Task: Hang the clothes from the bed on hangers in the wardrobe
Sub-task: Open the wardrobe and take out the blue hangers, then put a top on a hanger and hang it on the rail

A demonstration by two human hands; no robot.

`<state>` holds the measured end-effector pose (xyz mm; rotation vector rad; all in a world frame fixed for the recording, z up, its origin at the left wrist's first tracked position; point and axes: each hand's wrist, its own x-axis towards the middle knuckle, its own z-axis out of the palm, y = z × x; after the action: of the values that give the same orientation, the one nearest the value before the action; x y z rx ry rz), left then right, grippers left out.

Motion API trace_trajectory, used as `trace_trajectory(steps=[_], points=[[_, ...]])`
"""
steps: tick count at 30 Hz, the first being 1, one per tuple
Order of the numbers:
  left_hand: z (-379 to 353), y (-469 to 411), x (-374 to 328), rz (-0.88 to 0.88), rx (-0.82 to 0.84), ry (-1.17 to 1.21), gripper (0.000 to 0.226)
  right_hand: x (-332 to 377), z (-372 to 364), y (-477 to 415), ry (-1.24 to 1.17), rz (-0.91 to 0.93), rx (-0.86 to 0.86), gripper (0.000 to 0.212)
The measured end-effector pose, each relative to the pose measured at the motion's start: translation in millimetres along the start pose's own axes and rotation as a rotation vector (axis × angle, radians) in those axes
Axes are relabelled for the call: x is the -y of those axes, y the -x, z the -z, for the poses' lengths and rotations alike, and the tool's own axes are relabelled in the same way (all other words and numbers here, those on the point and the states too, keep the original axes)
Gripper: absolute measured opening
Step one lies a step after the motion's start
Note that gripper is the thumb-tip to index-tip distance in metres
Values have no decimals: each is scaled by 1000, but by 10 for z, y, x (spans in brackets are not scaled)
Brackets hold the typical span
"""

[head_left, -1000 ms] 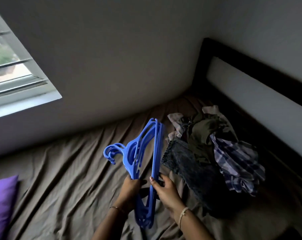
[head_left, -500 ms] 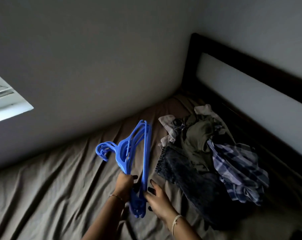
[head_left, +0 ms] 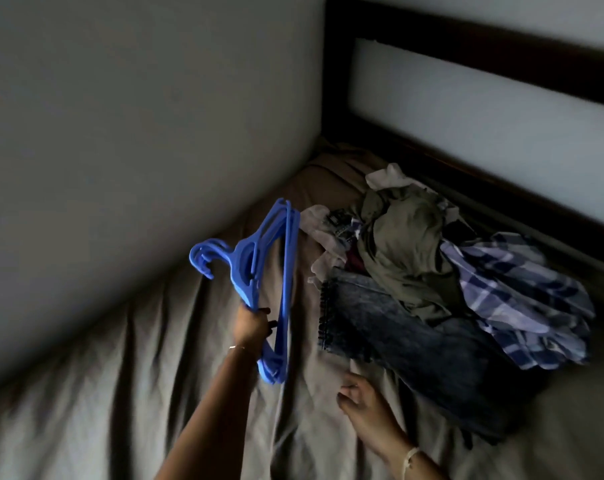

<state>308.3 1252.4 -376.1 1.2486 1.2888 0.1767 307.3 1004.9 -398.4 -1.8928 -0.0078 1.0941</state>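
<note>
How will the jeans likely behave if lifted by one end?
The jeans look floppy, lying creased; they would likely drape. Denim probably makes them heavy for cloth. The green garment and plaid shirt overlap them and may drag along.

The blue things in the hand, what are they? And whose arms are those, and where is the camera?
There is no machine here, only a person. The camera sits on the person's head and looks forward and down, so you see their own two arms reaching out from the bottom of the picture.

The left hand grips a bunch of blue hangers, stacked together with their hooks pointing toward the wall. The right hand holds nothing; its fingers are relaxed, low over the brown sheet of the bed.

On the bed, near the dark headboard, lies a heap of clothes: dark jeans, an olive green garment, a blue and white plaid shirt, and some pale pieces underneath. The clothes are meant to go on the hangers.
</note>
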Motion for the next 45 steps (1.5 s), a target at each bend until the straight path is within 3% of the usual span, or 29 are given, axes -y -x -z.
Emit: trace_trajectory(steps=[3, 6, 8, 11, 16, 20, 23, 28, 31, 34, 37, 42, 45], points=[[64, -260, 71, -16, 14, -30, 31, -54, -107, -50, -28, 10, -32, 30], [171, -425, 172, -8, -52, -66, 15, -97, -188, -74, -44, 19, -49, 30], [262, -471, 233, -20, -69, -146, 25, -116, -233, -85, -49, 20, -62, 29], [387, -506, 280, -50, -96, -272, 21, -123, -282, -65, -59, 28, -71, 27], [442, -380, 132, -99, -110, -305, 41, -24, -312, 11, -106, 39, -48, 25], [240, -93, -44, -133, -141, -345, 40, 134, -183, 167, -144, 45, -9, 20], [-57, 224, -167, -220, -77, -504, 30, 256, 31, 332, -165, 57, -39, 20], [-662, 818, -240, -419, 142, -589, 34, 369, 531, 568, -50, 159, -191, 22], [-1009, 1021, -250, -411, 317, -488, 39, 479, 938, 620, 166, 223, -431, 16], [-1338, 1155, -316, -305, 504, -325, 68, 696, 1349, 573, 336, 336, -660, 26], [-1645, 1240, -399, -217, 585, -173, 100, 891, 1618, 472, 457, 414, -606, 42], [-1990, 1376, -675, -79, 599, 62, 93, 1057, 1927, 273, 602, 432, -411, 72], [-2114, 1339, -746, -125, 513, 40, 90, 1067, 1994, 145, 687, 442, -357, 76]])
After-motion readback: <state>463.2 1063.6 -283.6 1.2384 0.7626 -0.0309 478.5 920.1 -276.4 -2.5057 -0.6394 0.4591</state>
